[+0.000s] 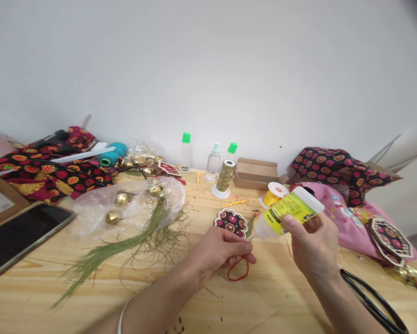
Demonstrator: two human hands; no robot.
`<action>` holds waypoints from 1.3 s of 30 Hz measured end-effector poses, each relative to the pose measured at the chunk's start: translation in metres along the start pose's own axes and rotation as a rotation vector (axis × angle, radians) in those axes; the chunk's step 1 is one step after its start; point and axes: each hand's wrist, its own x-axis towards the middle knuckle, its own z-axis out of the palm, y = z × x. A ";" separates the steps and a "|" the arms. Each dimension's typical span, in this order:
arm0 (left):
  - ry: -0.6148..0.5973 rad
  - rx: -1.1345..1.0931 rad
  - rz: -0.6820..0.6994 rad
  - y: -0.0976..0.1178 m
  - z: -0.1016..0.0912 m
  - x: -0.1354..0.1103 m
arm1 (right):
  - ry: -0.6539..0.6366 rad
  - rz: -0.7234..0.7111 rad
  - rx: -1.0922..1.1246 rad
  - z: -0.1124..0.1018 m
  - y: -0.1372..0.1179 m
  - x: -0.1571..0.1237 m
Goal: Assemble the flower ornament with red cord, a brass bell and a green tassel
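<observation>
My right hand [315, 243] is wrapped round a glue bottle [288, 211] with a yellow label, tipped so its thin nozzle points down and left. The nozzle tip meets the fingertips of my left hand [222, 250]. Those fingers pinch a red cord [238, 278], whose loop hangs below them. Just beyond the left hand lies a flower-shaped ornament [231, 222] with dark patterned fabric and a pale scalloped rim. Whether the cord is joined to the ornament is hidden by my fingers.
A green thread tassel [125, 248] and a plastic bag [100, 204] with brass bells lie left, beside a phone [27, 236]. Behind stand a thread spool [225, 176], bottles [213, 162] and a cardboard box [255, 174]. Black-handled scissors [372, 301] and an octagonal ornament [391, 239] are right.
</observation>
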 end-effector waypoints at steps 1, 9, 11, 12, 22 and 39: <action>0.003 0.001 0.004 -0.001 0.000 0.000 | -0.008 -0.003 -0.005 0.000 0.000 0.000; -0.006 0.076 0.044 -0.002 0.000 0.001 | -0.005 -0.103 -0.160 0.004 -0.009 -0.005; -0.003 0.090 0.038 -0.001 0.001 0.001 | 0.001 -0.121 -0.193 0.004 -0.009 -0.004; -0.004 0.091 0.037 0.000 0.001 0.001 | 0.006 -0.123 -0.198 0.003 -0.009 -0.004; -0.017 0.082 0.044 -0.001 -0.001 0.000 | 0.034 -0.091 -0.151 0.000 -0.010 -0.003; -0.011 0.102 0.044 -0.002 -0.001 0.000 | 0.014 -0.128 -0.244 0.005 -0.016 -0.005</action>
